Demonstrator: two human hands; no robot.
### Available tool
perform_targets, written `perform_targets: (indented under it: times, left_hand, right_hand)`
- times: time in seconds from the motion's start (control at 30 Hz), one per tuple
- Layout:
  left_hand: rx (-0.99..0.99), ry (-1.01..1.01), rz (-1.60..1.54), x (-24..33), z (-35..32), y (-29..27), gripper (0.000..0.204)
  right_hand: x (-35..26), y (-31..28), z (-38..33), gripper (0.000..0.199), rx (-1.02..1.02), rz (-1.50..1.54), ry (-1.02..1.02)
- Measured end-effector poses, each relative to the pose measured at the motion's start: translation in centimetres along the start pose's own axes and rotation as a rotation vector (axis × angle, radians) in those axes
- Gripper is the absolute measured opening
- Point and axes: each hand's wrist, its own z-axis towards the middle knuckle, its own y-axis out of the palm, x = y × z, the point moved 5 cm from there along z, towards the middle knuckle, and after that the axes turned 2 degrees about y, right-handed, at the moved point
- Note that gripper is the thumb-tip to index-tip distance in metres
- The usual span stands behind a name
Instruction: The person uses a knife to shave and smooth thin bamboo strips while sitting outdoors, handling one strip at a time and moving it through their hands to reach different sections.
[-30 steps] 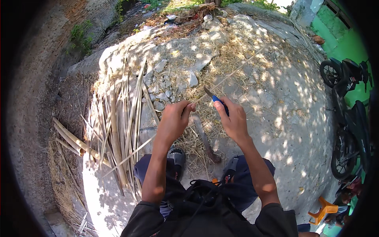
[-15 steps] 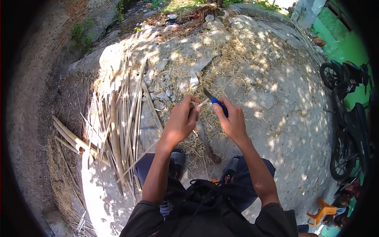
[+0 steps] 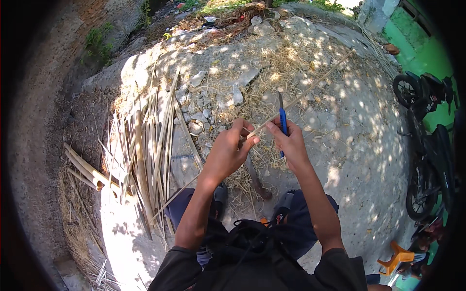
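Observation:
My left hand (image 3: 228, 151) is closed around a thin bamboo strip (image 3: 318, 83), thumb pressed on it. The strip slants from the far right down into my hands, and a thin length shows again by my left forearm. In my right hand (image 3: 291, 144) I hold a blue utility knife (image 3: 283, 121). Its blade is out and points away from me. The thumb of that hand rests at the strip, just right of my left fingers. Between my feet lies a long, narrow brown object (image 3: 256, 180) with a knobbed end, its far end hidden near my left hand.
Many split bamboo strips (image 3: 158, 140) lie piled on the left, beside thicker bamboo poles (image 3: 87, 167). Curled shavings (image 3: 276, 63) and broken stones (image 3: 198, 116) cover the ground ahead. Motorcycles (image 3: 421, 165) stand along the right, with an orange plastic chair (image 3: 395, 258) nearer me.
The knife has turned from slanting left to nearly upright, pointing away. My right hand has moved slightly right, its thumb now at the strip. The strip has shifted up and right.

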Motion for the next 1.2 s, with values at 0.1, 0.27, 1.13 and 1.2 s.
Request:
perform_targets:
  times: [0.1,0.27,1.13,1.2]
  left_hand:
    - [-0.018,-0.028,0.030,-0.4,0.1,-0.1,0.016]
    - [-0.016,-0.046,0.064,-0.3,0.0,-0.4,0.016]
    - [0.308,0.085,0.277,0.7,-0.4,0.8,0.010]
    - [0.276,0.030,0.315,0.7,-0.4,0.7,0.011]
  right_hand:
    - [-0.1,-0.6,0.3,0.022,0.010,0.056,0.029]
    - [-0.6,-0.3,0.5,0.026,0.055,-0.192,-0.187]
    - [-2.8,0.4,-0.4,0.036,0.237,-0.997,-0.488]
    - [-2.7,0.7,-0.5,0.036,0.251,-1.005,-0.488]
